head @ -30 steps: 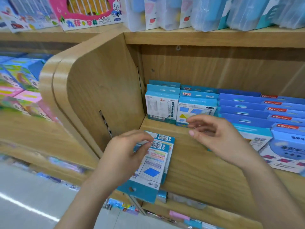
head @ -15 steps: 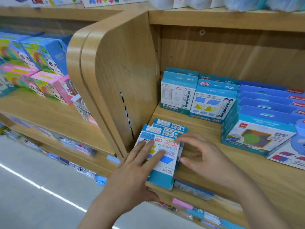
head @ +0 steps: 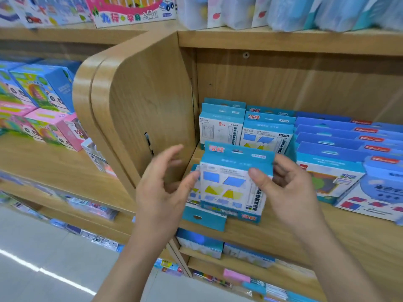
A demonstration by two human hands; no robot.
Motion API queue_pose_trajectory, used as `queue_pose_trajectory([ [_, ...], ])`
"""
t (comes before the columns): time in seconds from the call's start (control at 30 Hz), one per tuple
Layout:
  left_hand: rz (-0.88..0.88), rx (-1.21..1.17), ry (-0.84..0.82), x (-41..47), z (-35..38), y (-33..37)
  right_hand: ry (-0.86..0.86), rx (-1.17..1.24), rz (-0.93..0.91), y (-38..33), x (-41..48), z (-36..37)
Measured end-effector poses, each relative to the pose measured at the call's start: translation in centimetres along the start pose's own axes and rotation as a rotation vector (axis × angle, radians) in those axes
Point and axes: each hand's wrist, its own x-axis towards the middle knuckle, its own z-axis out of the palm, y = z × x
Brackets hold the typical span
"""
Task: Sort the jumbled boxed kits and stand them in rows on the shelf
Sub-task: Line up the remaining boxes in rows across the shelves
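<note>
Head cam view: right hand (head: 290,192) pinches a teal box (head: 229,182) upright, thumb on the front, fingers curled behind. Left hand (head: 161,192) is open and loose, thumb right at the box's left edge. Box front has blue and yellow shapes, code's too blurry to read. A second box (head: 204,219) lies flat on the shelf (head: 283,236) under both hands. Behind them, a standing box (head: 220,127) reads CY-3607.

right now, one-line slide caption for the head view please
Right hand holds a teal boxed kit upright at the shelf, open left hand beside it, another kit lying flat below it.
</note>
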Motion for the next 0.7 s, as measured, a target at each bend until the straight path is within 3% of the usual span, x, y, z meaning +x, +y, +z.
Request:
queue_pose_trajectory([
  [0.13, -0.051, 0.101, -0.251, -1.8, 1.0, -2.4, 0.265, 0.157, 0.150, 0.5, 0.9, -2.5],
  [0.37, 0.127, 0.540, -0.539, -4.9, 2.9, -6.4, 0.327, 0.137, 0.156, 0.8, 0.7, -4.0],
  [0.7, 0.308, 0.679, -0.471, -5.1, 3.1, -7.3, 0.310, 0.068, 0.148, 1.5, -0.2, -5.6],
])
